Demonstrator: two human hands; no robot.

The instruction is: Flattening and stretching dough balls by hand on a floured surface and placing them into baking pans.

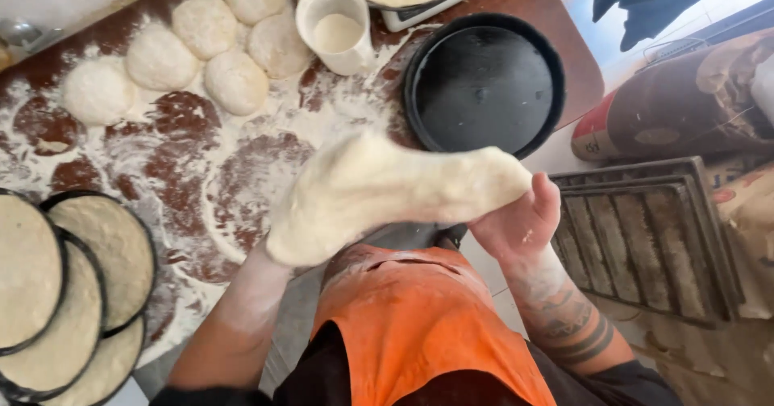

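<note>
Two floury hands stretch a sheet of dough in the air above the near edge of a floured table.

The dough's long axis runs left to right, draped over both. The left hand is hidden beneath it, grip unclear; the right hand cups its right end. An empty black round pan sits just beyond.

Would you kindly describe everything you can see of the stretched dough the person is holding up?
The stretched dough is a pale, cream-white sheet, soft-looking and dusted with flour, its surface slightly blurred. It is held in the air above the table edge, draped over both hands. The left hand is hidden under its lower left end; only the forearm shows. The right hand supports its right end from below, thumb against the edge. It sags and thickens toward the left, and touches nothing else.
</note>
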